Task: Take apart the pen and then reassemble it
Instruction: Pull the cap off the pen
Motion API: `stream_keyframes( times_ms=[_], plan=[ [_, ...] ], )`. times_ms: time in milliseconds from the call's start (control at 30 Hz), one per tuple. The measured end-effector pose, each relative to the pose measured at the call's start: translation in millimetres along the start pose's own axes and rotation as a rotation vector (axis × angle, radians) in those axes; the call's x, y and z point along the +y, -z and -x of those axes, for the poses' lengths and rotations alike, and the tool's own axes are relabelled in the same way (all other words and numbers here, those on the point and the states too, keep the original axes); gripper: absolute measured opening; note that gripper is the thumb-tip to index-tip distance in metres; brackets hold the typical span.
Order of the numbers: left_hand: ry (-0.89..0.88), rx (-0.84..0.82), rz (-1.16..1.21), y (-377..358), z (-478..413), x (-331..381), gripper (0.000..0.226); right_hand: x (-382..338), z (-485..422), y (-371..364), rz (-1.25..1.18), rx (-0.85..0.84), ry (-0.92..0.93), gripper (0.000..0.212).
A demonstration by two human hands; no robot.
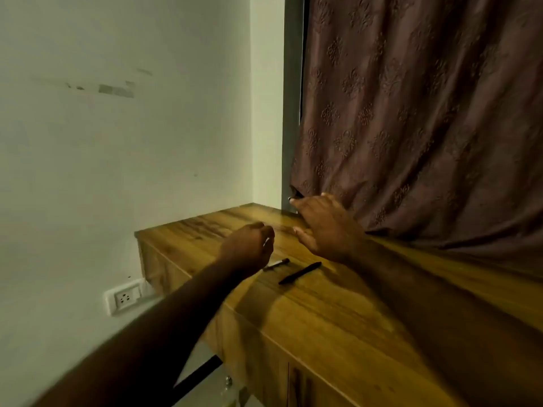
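Note:
Two pen parts lie on the wooden table top [338, 312]. One is a black pen barrel [299, 273], lying at a slant. The other is a thinner piece with a dark tip [276, 264], just left of the barrel and partly under my left hand. My left hand [248, 249] hovers over that thin piece with its fingers curled into a fist. A pale glint shows at the fingertips, and I cannot tell if it is a small part. My right hand [326, 227] floats behind the barrel, palm down with fingers spread, holding nothing.
A brown patterned curtain [426, 127] hangs along the table's far right edge, right behind my right hand. A pale wall [117, 142] stands to the left, with a white socket [125, 296] below the table's left end. Cabinet doors [296, 383] sit under the top.

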State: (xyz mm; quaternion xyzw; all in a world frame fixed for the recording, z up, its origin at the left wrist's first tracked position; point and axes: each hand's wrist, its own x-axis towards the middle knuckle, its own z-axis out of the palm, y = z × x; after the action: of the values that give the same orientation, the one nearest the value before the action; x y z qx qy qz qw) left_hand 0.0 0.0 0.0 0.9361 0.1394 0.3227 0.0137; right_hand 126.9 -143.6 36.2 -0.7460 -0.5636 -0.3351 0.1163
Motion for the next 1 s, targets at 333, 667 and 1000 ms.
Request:
stream_keyframes(
  times_ms=[333, 667, 1000],
  plan=[
    [0.455, -0.364, 0.394, -54, 18, -5, 0.053, 36, 44, -71, -0.642, 0.043, -0.638, 0.022],
    [0.369, -0.249, 0.339, -82, 8, 4, 0.017, 67, 45, -133, -0.525, -0.317, -0.544, 0.027],
    [0.639, 0.014, 0.618, -89, 15, -10, 0.021, 51, 54, -118, -1.002, -0.170, -0.587, 0.007]
  ],
)
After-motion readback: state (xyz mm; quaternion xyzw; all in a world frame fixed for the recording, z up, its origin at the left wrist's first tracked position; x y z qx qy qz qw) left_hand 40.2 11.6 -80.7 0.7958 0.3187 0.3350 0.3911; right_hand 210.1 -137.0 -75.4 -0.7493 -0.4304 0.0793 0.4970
